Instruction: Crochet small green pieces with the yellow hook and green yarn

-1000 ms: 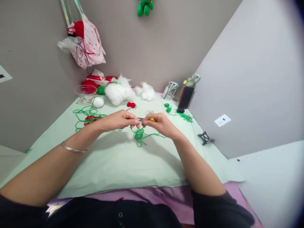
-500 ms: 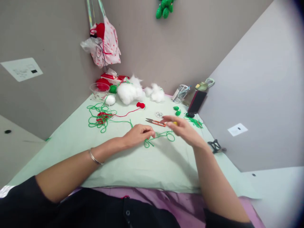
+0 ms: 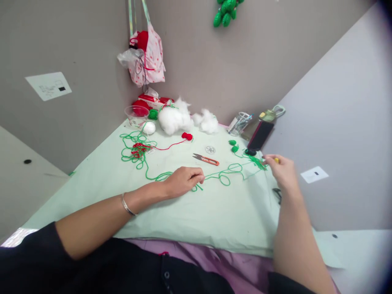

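Note:
My left hand [image 3: 185, 180] rests on the table with curled fingers, closed on green yarn [image 3: 225, 178] that runs out on both sides of it. My right hand [image 3: 283, 169] is at the table's right side, its fingers pinched round a slim tool with a yellow handle [image 3: 277, 160], which looks like a crochet hook; its tip is hard to make out. A thin green strand stretches from the loops towards this hand. Just left of its fingertips lie green yarn scraps [image 3: 257, 161]. Orange thread snips [image 3: 206, 159] lie beyond my left hand.
White stuffing [image 3: 173, 119] sits at the back beside a clear plastic tub [image 3: 136, 116]. Tangled green and red yarn [image 3: 137, 150] lies at left. Small green crocheted pieces [image 3: 234, 148], a phone [image 3: 261, 134] and a clear cup [image 3: 239, 123] are at back right.
My right hand has moved right, from near the snips to beside the green scraps, with the yellow-handled crochet hook in it. Green yarn now stretches out after it. My left hand stays on the table.

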`<state>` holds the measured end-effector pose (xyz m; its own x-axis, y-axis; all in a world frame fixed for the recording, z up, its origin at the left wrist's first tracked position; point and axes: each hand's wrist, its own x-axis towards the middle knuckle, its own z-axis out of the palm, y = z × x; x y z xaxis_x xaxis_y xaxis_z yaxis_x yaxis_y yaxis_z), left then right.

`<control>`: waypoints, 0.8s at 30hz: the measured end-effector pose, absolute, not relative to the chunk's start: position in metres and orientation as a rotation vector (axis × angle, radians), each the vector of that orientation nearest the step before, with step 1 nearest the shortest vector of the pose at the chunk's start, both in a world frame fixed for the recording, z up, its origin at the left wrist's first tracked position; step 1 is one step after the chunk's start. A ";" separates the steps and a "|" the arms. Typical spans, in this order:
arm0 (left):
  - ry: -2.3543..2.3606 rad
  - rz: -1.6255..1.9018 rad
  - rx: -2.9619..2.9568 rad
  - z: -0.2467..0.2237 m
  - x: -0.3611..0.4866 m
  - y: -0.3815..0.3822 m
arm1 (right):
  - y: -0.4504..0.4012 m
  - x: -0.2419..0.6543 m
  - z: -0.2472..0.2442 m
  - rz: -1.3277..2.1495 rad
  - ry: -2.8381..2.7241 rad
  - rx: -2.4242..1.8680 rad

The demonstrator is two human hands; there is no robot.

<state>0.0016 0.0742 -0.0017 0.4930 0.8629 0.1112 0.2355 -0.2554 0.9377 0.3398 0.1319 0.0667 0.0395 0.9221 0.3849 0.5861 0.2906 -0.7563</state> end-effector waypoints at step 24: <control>1.211 0.680 2.074 0.045 -0.060 0.115 | 0.099 0.261 0.071 0.803 -1.840 -1.383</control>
